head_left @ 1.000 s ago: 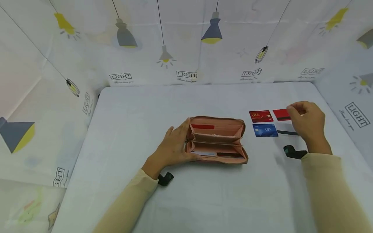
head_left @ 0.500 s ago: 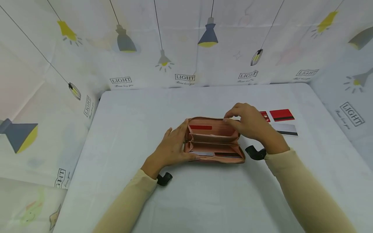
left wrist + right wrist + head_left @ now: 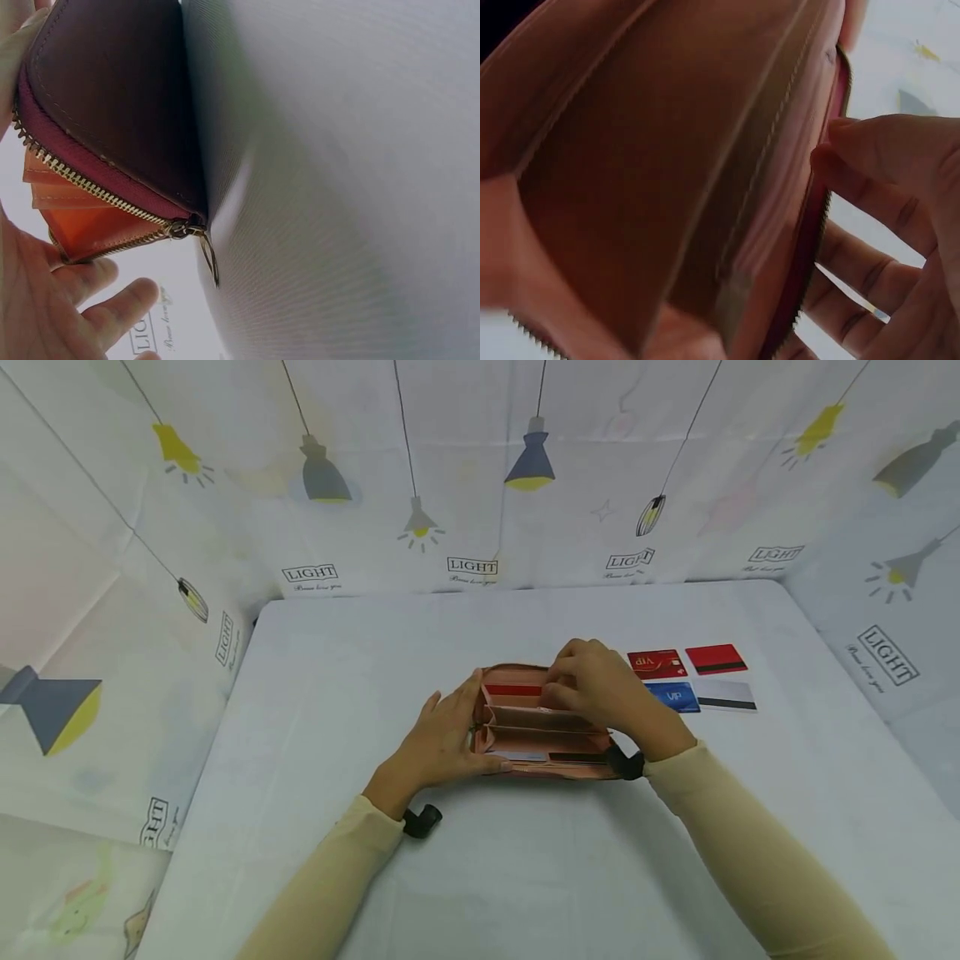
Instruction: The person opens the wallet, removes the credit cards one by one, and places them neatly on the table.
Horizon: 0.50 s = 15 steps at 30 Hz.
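A pink-lined zip wallet [image 3: 543, 742] lies unzipped and spread wide on the table, brown outside in the left wrist view. My left hand [image 3: 435, 743] grips its left end, thumb along the near edge and fingers at the far side. My right hand [image 3: 600, 689] is at the far compartment. In the right wrist view its thumb and index fingertips meet at the zipped rim [image 3: 802, 247], with other fingers behind that rim. A red card [image 3: 513, 690] shows in a far slot. A pale card [image 3: 519, 757] and a dark card [image 3: 577, 758] sit in the near slots.
Right of the wallet, cards lie in two rows: a red VIP card [image 3: 657, 664], a red striped card [image 3: 716, 658], a blue VIP card [image 3: 675, 697] and a silver striped card [image 3: 726, 696]. A lamp-printed cloth [image 3: 465, 468] hangs behind the white table [image 3: 360, 652].
My right hand has left the red striped card at the right and moved left to the wallet's far compartment. The left hand keeps its hold.
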Each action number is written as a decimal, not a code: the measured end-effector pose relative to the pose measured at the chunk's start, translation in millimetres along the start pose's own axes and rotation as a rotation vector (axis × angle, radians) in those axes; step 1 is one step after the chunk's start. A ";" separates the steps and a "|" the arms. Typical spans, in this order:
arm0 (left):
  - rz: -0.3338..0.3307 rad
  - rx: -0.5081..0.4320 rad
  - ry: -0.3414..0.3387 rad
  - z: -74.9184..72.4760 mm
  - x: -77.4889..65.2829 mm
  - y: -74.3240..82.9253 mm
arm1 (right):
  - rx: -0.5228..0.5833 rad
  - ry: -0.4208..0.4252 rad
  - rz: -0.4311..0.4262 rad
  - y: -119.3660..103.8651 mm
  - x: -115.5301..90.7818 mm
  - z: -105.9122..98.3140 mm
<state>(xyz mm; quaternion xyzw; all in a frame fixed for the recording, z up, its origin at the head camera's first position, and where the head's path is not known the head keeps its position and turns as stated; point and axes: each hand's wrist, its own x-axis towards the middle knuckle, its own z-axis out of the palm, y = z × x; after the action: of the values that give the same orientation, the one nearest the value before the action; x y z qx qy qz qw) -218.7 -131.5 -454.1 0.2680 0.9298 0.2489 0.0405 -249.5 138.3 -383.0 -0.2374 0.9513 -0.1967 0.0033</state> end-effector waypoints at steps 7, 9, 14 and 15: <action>0.010 0.004 -0.003 1.4 -0.1 0.4 | -0.078 -0.051 0.053 -5.2 3.2 8.4; 0.011 0.006 -0.004 1.5 -0.3 0.5 | -0.095 -0.056 0.058 -5.7 4.2 10.6; 0.007 0.010 0.005 0.9 -1.3 1.1 | -0.101 -0.046 0.092 -10.5 8.0 12.2; 0.005 0.011 0.005 0.6 -1.6 1.3 | -0.096 -0.045 0.109 -11.9 8.9 12.1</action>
<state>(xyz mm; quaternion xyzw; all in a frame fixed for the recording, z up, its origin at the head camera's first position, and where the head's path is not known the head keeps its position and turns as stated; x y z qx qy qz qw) -216.5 -131.1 -454.1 0.2699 0.9306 0.2445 0.0358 -250.9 120.1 -388.9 -0.1897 0.9708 -0.1452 0.0239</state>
